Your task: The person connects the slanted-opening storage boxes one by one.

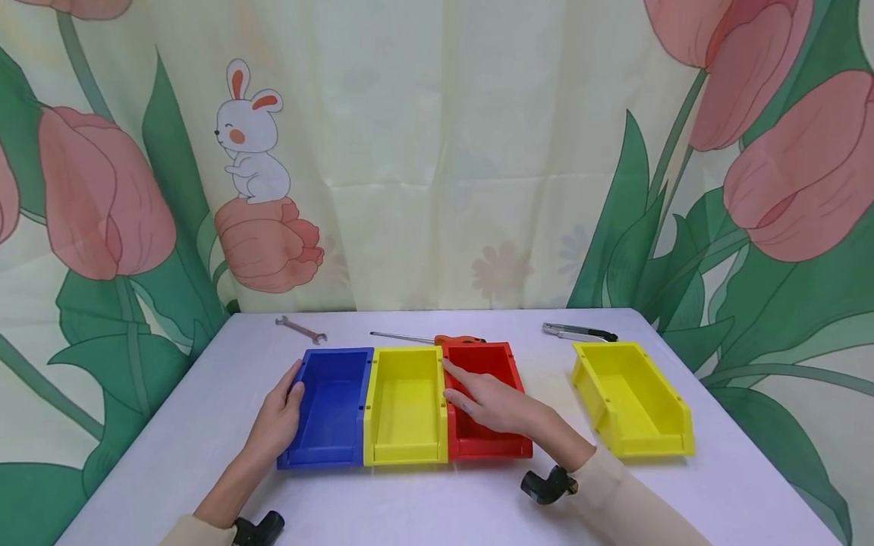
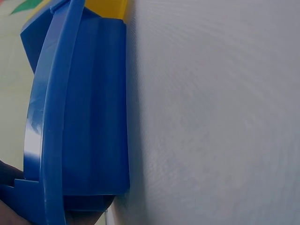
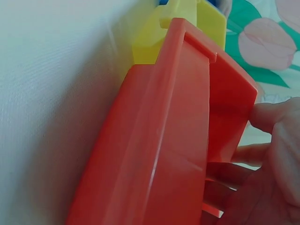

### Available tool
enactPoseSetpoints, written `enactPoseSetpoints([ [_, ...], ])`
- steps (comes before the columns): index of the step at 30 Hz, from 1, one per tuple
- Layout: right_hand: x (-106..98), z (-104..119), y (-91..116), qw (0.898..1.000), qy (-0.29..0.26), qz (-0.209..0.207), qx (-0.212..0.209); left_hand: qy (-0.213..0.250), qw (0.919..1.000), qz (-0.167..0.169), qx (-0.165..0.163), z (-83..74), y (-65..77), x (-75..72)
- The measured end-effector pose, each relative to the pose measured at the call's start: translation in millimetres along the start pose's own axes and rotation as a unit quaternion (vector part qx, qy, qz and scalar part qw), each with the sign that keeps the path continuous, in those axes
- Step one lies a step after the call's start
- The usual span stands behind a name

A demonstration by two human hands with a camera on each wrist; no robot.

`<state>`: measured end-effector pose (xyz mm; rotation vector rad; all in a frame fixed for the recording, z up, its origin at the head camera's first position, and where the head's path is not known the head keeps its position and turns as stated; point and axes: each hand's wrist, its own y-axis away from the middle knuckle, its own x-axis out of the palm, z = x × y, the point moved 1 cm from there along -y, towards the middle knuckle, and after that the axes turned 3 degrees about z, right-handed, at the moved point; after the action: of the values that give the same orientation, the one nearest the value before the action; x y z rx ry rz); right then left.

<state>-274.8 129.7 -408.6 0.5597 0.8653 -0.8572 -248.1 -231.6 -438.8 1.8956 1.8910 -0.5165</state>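
Three plastic bins stand side by side at the table's middle: a blue bin [image 1: 321, 458], a yellow bin [image 1: 407, 455] and a red bin [image 1: 490, 449]. My left hand [image 1: 276, 417] grips the blue bin's outer left side, thumb up at the rim. The left wrist view shows fingers on both sides of that blue wall [image 2: 89, 112]. Over the red bin reaches my right hand [image 1: 495, 402], its extended fingers touching the wall beside the yellow bin. In the right wrist view, some fingers [image 3: 229, 173] are partly hidden behind the red side wall [image 3: 180, 117].
A second yellow bin [image 1: 655, 445] stands apart on the right. Along the table's back lie a wrench [image 1: 302, 330], a screwdriver [image 1: 457, 340] with an orange handle, partly behind the bins, and a utility knife [image 1: 580, 332]. Behind the table hangs a printed curtain [image 1: 437, 152].
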Motion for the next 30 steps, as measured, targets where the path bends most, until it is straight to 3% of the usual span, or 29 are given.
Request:
enactPoseSetpoints([
  [5, 2, -1, -1, 1.000, -0.012, 0.008, 0.023, 0.001, 1.0000, 0.003, -0.005, -0.3, -1.7, -0.8],
  [17, 3, 1, 1, 1.000, -0.001, 0.018, 0.008, 0.000, 0.9999, 0.004, 0.013, 4.0, 0.2, 0.6],
  [25, -2, -1, 3, 1.000, -0.001, -0.001, -0.006, -0.004, 0.9998, 0.006, 0.017, 0.8, -0.3, -0.1],
  [30, -14, -1, 17, 1.000, 0.001, -0.027, -0.003, -0.007, 0.9998, 0.008, 0.015, -0.2, 0.7, -1.0],
])
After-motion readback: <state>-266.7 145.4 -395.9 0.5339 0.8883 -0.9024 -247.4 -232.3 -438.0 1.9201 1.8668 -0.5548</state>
